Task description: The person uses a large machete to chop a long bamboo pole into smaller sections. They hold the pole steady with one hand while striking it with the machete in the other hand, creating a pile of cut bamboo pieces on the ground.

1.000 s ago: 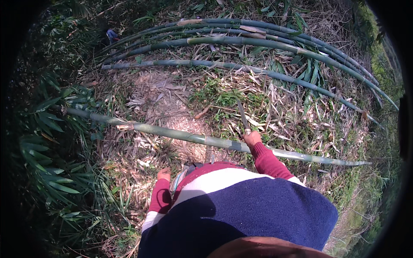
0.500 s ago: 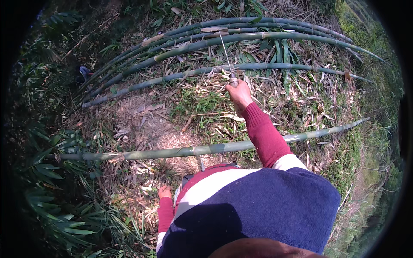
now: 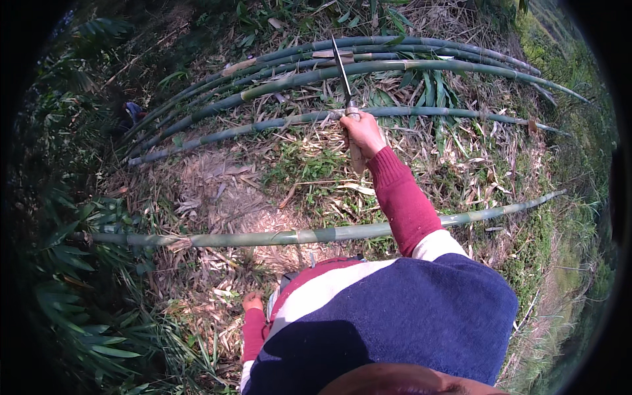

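Note:
My right hand (image 3: 361, 133) is stretched out ahead, wrapped round the wooden handle of a machete (image 3: 342, 70). The handle's end sticks out below my fist, and the dark blade points away from me. In this view the blade crosses over several cut green bamboo poles (image 3: 296, 78); I cannot tell whether it touches them. The nearest pole of that group passes just beyond my fist. My left hand (image 3: 252, 301) hangs low at my left side, small in view, its fingers loosely curled with nothing seen in them.
A single bamboo pole (image 3: 276, 237) lies crosswise close in front of me, under my right forearm. Dry leaves and husks (image 3: 217, 181) cover the ground. Leafy bamboo shoots (image 3: 99, 336) crowd the left; a grassy slope (image 3: 559, 289) drops along the right. A dark blue item (image 3: 133, 110) lies far left.
The machete's blade has turned, from edge-on to showing more of its flat side, and tilts slightly further left. My right hand has shifted a little left. My left hand stays low at my side.

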`<state>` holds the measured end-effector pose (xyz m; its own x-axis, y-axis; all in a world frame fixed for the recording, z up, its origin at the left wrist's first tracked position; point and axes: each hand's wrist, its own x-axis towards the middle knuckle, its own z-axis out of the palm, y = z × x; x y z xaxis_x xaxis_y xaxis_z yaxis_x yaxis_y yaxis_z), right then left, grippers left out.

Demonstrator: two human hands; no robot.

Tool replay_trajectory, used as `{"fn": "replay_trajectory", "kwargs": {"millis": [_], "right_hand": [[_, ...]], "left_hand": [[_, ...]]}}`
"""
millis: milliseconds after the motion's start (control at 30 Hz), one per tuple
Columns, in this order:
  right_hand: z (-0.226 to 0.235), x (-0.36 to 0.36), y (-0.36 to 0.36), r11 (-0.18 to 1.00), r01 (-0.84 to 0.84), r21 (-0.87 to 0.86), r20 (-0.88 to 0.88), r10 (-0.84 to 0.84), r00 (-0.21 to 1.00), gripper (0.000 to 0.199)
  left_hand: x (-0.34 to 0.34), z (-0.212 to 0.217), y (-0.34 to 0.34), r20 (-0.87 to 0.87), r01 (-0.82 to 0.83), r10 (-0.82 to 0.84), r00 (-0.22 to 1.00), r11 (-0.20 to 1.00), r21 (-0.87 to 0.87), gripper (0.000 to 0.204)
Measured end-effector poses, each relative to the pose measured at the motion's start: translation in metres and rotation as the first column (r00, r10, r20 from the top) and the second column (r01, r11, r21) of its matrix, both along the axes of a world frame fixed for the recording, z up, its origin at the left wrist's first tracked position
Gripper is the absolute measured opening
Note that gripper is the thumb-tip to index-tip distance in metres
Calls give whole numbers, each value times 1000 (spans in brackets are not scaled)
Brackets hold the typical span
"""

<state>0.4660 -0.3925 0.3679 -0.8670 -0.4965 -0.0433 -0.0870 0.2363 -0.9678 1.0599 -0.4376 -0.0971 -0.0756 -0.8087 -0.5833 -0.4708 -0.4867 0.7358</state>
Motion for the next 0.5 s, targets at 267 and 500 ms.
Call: {"fn": "replay_trajectory", "kwargs": {"millis": [267,500], "right_hand": [[22,23,1,980,-193,-50,76,196,978,13],[28,144,9,823,-494,-281,-7,513,858,15]], "left_hand": [[-1,27,12,177,47,-37,983,998,-52,30],[-26,63,13,189,109,-100,977,993,-38,34]]}}
